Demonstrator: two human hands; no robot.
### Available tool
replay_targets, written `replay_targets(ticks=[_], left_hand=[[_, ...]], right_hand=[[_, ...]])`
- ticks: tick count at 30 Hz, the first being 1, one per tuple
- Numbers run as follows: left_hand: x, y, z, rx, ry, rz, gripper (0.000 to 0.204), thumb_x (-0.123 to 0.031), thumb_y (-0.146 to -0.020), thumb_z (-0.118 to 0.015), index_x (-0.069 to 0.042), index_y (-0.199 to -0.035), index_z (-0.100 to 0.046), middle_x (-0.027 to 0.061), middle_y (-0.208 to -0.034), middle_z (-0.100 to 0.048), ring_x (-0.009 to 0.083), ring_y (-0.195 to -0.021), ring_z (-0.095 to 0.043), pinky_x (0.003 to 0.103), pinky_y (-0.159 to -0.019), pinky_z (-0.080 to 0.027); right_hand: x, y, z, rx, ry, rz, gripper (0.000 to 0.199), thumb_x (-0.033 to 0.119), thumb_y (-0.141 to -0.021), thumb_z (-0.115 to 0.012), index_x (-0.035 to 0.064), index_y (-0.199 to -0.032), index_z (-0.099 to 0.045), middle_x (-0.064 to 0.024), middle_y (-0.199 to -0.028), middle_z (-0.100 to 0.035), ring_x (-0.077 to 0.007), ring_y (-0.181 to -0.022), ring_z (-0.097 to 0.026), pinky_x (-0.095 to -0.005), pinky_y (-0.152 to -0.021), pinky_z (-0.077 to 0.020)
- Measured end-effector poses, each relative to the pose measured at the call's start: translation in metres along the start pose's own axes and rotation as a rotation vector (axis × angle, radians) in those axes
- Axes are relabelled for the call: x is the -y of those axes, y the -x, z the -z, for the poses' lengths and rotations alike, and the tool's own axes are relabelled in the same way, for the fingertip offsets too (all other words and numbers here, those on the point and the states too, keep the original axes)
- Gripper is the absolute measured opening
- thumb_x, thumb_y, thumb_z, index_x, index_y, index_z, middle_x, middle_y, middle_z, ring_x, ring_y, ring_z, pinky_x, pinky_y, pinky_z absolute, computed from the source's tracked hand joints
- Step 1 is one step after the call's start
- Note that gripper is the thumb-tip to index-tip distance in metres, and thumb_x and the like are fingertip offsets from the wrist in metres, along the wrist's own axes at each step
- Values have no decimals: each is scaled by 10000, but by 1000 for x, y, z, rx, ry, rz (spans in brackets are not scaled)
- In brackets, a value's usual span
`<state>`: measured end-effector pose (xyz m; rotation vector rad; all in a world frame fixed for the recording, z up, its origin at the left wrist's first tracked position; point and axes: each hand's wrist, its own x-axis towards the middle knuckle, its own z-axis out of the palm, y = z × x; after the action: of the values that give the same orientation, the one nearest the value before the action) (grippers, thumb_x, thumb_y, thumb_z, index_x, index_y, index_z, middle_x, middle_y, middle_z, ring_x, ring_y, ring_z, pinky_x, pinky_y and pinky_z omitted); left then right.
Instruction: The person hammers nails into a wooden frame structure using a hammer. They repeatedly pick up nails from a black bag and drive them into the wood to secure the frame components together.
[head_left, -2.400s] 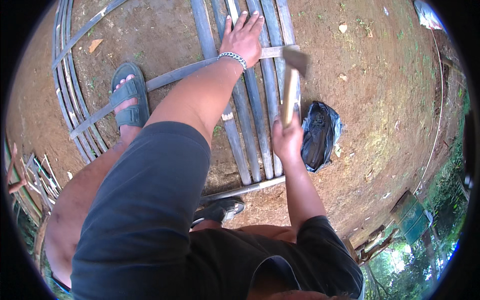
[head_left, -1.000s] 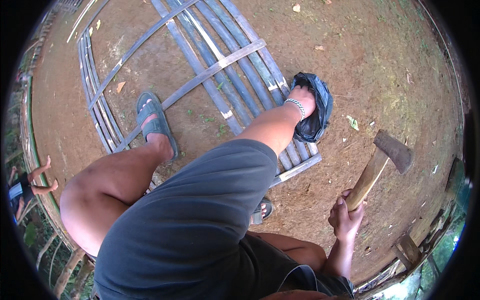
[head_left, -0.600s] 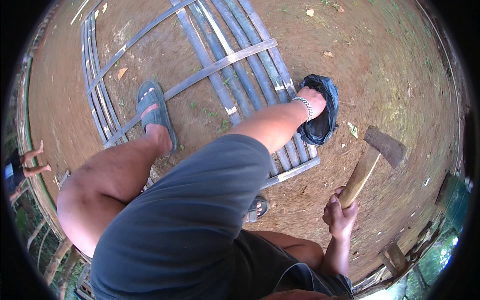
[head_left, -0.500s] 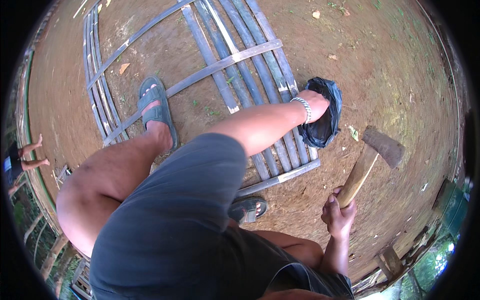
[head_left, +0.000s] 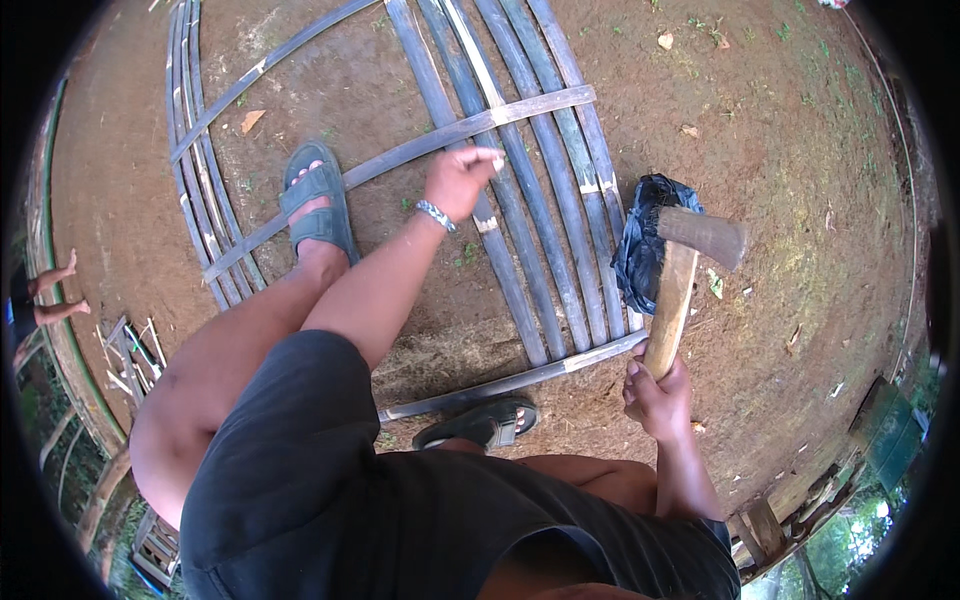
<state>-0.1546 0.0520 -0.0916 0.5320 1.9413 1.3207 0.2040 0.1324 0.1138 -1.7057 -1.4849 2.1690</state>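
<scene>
My left hand [head_left: 462, 182], with a silvery bracelet at the wrist, hovers over the dark bamboo slats [head_left: 548, 165] close to a crosspiece [head_left: 545, 106]. Its thumb and forefinger are pinched together; whatever they hold is too small to make out. A hatchet [head_left: 672, 300] with a pale wooden handle is gripped in my right hand [head_left: 660, 398], its rusty head pointing away from me. Behind that head, a black plastic bag [head_left: 636, 265] lies at the right edge of the slats, partly hidden, its contents not visible.
My sandalled feet stand among the slats, one on bare soil at left [head_left: 322, 200], one by the near crosspiece [head_left: 490, 425]. Loose sticks [head_left: 130, 355] lie at far left, near another person's legs [head_left: 55, 290]. A green panel [head_left: 888, 440] is at far right.
My left hand has come out of the black bag and moved left over the slats, fingers pinched. The hatchet has shifted left in view, its head now overlapping the bag.
</scene>
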Motion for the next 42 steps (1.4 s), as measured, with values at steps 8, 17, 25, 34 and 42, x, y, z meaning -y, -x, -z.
replay_targets(ticks=[8, 17, 25, 34, 42], left_hand=[[-21, -92, 15, 2, -343, -202, 151, -185, -887, -734, -99, -995, -795, 98, -959, -742, 248, -861, -700, 343, -799, -543], [4, -104, 15, -18, -417, -398, 137, -171, -899, -713, -48, -951, -743, 92, -968, -682, 275, -927, -660, 374, -828, -515], [6, -100, 13, -104, -512, -534, 99, -140, -860, -713, -55, -903, -741, 94, -982, -695, 306, -978, -650, 409, -874, -517], [0, -97, 11, -105, -469, -504, 84, -134, -839, -734, -64, -876, -762, 71, -964, -701, 291, -976, -650, 409, -875, -519], [-3, -95, 13, -87, -484, -446, 95, -152, -843, -722, -70, -868, -760, 55, -977, -704, 278, -999, -646, 412, -899, -496]], right_hand=[[-3, -21, -17, 135, 165, -87, 201, 24, -976, -627, 37, -1166, -566, 12, -793, -578, -53, -621, -532, -238, -528, -437], [10, -64, -53, 213, 216, -23, 197, 6, -973, -611, 23, -1158, -548, -5, -798, -569, -71, -615, -536, -246, -534, -449], [28, -127, -83, 109, 595, 163, 339, 195, -987, -607, -14, -1249, -551, -277, -1053, -709, -388, -1005, -715, -428, -873, -538], [25, -185, -126, -25, 819, 460, 493, 181, -1024, -524, 31, -1467, -367, -346, -1189, -640, -539, -1079, -618, -568, -925, -496], [37, -192, -136, -14, 965, 307, 509, 194, -1027, -530, 74, -1494, -365, -340, -1201, -638, -539, -1052, -628, -572, -889, -516]])
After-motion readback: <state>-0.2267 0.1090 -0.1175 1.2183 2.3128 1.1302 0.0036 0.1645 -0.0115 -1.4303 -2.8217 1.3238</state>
